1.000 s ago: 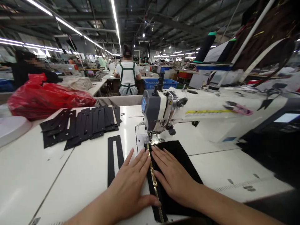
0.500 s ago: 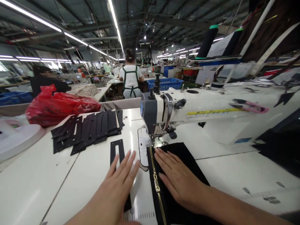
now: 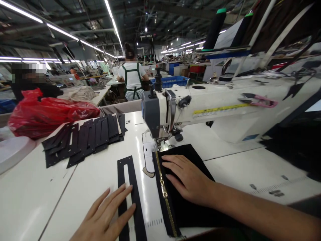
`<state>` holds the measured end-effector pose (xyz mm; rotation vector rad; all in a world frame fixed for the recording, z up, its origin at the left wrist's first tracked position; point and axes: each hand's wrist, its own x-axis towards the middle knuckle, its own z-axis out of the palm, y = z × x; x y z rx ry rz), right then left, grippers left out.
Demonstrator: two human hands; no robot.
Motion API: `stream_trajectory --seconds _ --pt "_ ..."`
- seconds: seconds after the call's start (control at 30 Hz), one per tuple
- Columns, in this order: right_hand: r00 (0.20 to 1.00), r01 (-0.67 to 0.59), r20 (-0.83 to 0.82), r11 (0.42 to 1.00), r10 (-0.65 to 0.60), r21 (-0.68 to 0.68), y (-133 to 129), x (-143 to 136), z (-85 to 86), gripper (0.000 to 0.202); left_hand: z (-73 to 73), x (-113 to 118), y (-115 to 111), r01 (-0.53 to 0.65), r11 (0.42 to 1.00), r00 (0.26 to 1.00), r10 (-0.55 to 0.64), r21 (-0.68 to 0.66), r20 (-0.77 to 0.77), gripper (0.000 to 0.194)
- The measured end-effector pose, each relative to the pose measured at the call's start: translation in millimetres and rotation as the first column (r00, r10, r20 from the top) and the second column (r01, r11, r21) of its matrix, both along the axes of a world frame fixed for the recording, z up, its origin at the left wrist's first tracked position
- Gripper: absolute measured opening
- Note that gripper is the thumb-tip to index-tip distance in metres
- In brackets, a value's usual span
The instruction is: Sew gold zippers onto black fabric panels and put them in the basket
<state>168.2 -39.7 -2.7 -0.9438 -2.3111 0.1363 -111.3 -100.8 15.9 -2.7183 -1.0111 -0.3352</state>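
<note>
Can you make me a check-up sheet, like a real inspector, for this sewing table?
Surface: white tabletop with ruler marks near the front.
Job's things: black cloth with a gold zipper, in front of the sewing machine; slotted black strip lying to its left.
Clutter: pile of black strips; red plastic bag; pink-handled snips on the machine.
Hands: left hand spread over the slotted strip; right hand on the cloth, beside the zipper.
Cables: none clearly seen.
Surroundings: person in a white top, blue crate, ceiling lights.
</note>
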Motion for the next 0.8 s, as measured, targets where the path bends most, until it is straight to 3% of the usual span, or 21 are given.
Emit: stream_trajectory --seconds 0.13,0.27,0.37,0.5,0.6,0.67,0.73,0.8 --pt "1.0 0.013 -0.008 0.992 -0.012 0.122 -21 -4 8.1 0.021 19.9 42 30 0.036 0.992 0.999 -0.035 -0.123 0.009 0.05" --pt "0.989 -0.081 0.141 0.948 0.039 0.306 -57 -3 -9.0 0.029 10.1 80 65 0.105 0.961 0.994 -0.113 -0.256 -0.014 0.047" --pt "0.979 -0.123 0.192 0.936 0.061 0.329 -72 2 -22.5 0.03 2.2 89 76 0.084 0.943 0.996 -0.084 -0.322 0.014 0.044" --pt "0.992 -0.117 0.062 0.969 0.106 0.218 -65 3 -7.5 0.021 12.1 74 65 0.036 0.931 0.998 -0.017 -0.364 0.057 0.057" --pt "0.999 -0.048 0.0 0.991 0.048 0.122 -40 -3 12.6 0.024 21.9 45 43 -0.071 0.963 0.993 0.094 -0.258 0.077 0.084" --pt "0.999 -0.049 0.021 0.993 0.047 0.106 -21 -7 16.1 0.03 19.5 24 23 -0.1 0.982 0.993 0.109 -0.162 0.043 0.105" --pt "0.995 -0.078 0.065 0.991 0.071 0.108 -4 -11 9.8 0.033 7.8 8 5 -0.059 0.994 0.997 0.054 -0.096 -0.056 0.09" --pt "0.993 -0.075 0.1 0.994 0.067 0.083 6 -12 -0.8 0.035 -8.8 -3 -9 -0.09 0.996 0.99 0.09 0.003 -0.113 0.075"
